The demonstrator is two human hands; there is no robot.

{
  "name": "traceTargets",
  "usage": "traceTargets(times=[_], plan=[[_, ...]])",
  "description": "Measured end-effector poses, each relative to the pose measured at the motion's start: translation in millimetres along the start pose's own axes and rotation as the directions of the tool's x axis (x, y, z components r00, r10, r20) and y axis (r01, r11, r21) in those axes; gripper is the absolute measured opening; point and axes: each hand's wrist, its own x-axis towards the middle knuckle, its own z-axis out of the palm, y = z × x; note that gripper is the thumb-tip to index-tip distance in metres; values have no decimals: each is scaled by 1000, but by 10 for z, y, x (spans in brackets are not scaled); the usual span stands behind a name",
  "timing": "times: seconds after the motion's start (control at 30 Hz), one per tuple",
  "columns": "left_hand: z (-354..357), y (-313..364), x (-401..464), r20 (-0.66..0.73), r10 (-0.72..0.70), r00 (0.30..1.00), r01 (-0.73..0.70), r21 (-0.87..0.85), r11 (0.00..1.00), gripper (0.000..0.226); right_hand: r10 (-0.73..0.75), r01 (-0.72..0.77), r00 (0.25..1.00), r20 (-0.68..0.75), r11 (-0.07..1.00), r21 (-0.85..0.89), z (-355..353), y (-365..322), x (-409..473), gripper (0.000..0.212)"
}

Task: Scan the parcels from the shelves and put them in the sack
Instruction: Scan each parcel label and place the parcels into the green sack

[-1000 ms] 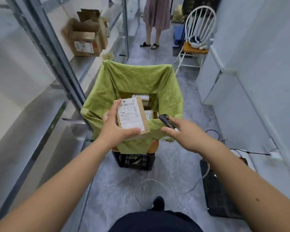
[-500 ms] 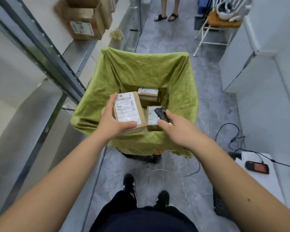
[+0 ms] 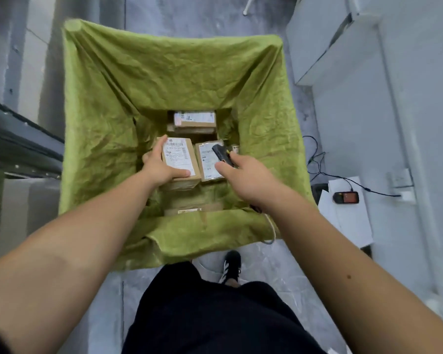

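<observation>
Lowered since before: my left hand [image 3: 161,167] grips parcel [image 3: 180,159] inside green sack [image 3: 164,72]; right hand [image 3: 251,178] grips scanner [image 3: 222,155]; other parcels [image 3: 194,121] lie underneath; phone [image 3: 346,198] on floor, right.

Grey marbled floor [image 3: 164,11] under the green sack [image 3: 179,72], cables [image 3: 315,154] beside it.

The green sack [image 3: 164,80] gaped wide, its mouth unobstructed; labelled parcels [image 3: 193,121] covered the bottom; the shelf rail [image 3: 21,139] crowded its left side.
</observation>
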Motion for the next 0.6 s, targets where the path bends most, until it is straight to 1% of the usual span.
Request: traceTargets(times=[0.03,0.17,0.27,0.33,0.43,0.53,0.6], plan=[[37,-62,140,19,-19,1000,18,15,1000,134,19,-19,1000,10,1000,0,60,-48,107,53],[184,-239,606,93,-48,995,47,4,999,135,68,-65,997,27,993,-97,266,-148,510,65],[257,-354,897,157,7,988,-2,-27,1000,136,100,-94,995,31,982,-166,388,-164,831,67],[302,-435,1059,163,51,985,-46,-36,998,135,128,-117,990,56,979,-166,456,-160,1001,72],[376,-538,1233,108,29,994,-27,-22,999,124,167,-155,983,78,978,-137,509,-132,1162,75],[474,-604,1324,-23,-26,999,27,10,1000,104,203,-194,976,75,975,-112,522,-83,1217,76],[516,-609,1370,-75,-52,996,54,31,998,97,214,-205,974,78,972,-112,526,-47,1221,77]])
